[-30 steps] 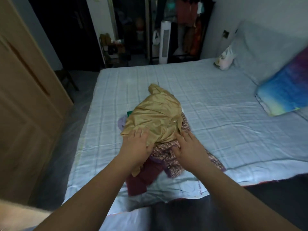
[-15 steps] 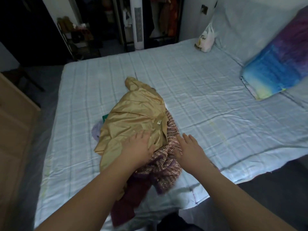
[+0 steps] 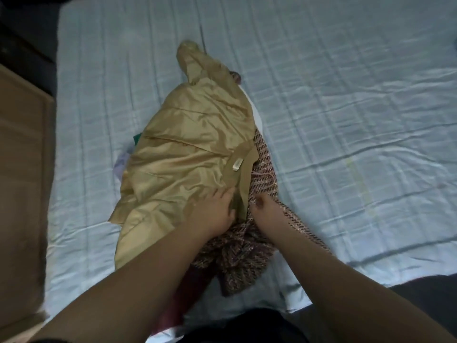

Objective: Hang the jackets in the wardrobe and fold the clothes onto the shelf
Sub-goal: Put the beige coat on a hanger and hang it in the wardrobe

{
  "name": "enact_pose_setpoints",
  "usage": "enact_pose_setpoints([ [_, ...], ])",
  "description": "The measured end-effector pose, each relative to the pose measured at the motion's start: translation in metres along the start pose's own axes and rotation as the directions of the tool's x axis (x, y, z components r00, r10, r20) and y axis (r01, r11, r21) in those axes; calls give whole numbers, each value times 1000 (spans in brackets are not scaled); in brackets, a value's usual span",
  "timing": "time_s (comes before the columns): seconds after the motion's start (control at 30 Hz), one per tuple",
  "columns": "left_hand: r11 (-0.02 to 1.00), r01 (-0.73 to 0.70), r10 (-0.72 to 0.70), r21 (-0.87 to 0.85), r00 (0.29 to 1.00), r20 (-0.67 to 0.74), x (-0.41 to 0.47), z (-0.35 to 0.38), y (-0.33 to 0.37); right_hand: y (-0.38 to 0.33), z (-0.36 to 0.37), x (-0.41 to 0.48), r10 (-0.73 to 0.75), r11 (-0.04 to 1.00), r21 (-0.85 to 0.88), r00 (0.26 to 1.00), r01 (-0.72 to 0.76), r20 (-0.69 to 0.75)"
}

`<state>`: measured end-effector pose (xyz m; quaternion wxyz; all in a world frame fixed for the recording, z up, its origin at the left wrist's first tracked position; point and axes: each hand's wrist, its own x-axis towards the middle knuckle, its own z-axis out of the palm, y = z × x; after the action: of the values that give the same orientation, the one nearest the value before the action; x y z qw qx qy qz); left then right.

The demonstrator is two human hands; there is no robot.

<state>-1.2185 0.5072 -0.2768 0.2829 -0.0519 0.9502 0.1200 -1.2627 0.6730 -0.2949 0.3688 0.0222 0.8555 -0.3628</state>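
Clothes pile on the bed [image 3: 346, 120]: gold jacket [image 3: 188, 154] atop woven garment [image 3: 237, 253]. Left hand [image 3: 212, 214] grips the jacket's collar edge; right hand [image 3: 264, 206] seems tucked beneath it, fingers hidden.

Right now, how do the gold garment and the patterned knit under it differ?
The gold garment is smooth, shiny and plain, spread on top of the pile; the patterned knit is coarse, maroon-flecked and bunched beneath it. The left hand rests on the gold one, the right hand on the knit. Both lie on the bed.

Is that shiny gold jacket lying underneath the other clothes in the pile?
No, the gold jacket lies on top of the pile, draped over the woven patterned garment, on the bed.
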Motion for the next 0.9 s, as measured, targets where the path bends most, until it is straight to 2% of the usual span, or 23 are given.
enact_pose_setpoints([
  [0.1,999,51,-49,-14,990,129,14,25,-12,-2,17,34,95,980,168,993,-106,75],
  [0.17,998,69,-67,-9,987,149,18,37,-22,-5,29,50,113,973,187,986,-134,120],
  [0.33,991,72,-64,-111,995,78,19,52,-43,-8,60,74,190,954,198,964,-225,184],
  [0.47,905,121,-139,-407,990,-13,20,55,-45,-11,76,81,238,935,223,955,-274,176],
  [0.53,862,118,-166,-493,984,-56,23,54,-46,-12,80,84,274,905,292,949,-309,156],
  [0.6,844,100,-164,-526,984,-75,23,54,-47,-13,81,86,291,838,440,947,-321,136],
  [0.7,858,25,-93,-513,990,-107,16,50,-46,-22,76,81,284,741,607,953,-286,103],
  [0.77,871,-17,-47,-492,992,-117,8,45,-43,-30,72,72,244,718,663,969,-211,44],
  [0.9,874,-95,9,-477,984,-179,-5,18,-32,-45,57,44,139,812,583,976,-16,-166],
])
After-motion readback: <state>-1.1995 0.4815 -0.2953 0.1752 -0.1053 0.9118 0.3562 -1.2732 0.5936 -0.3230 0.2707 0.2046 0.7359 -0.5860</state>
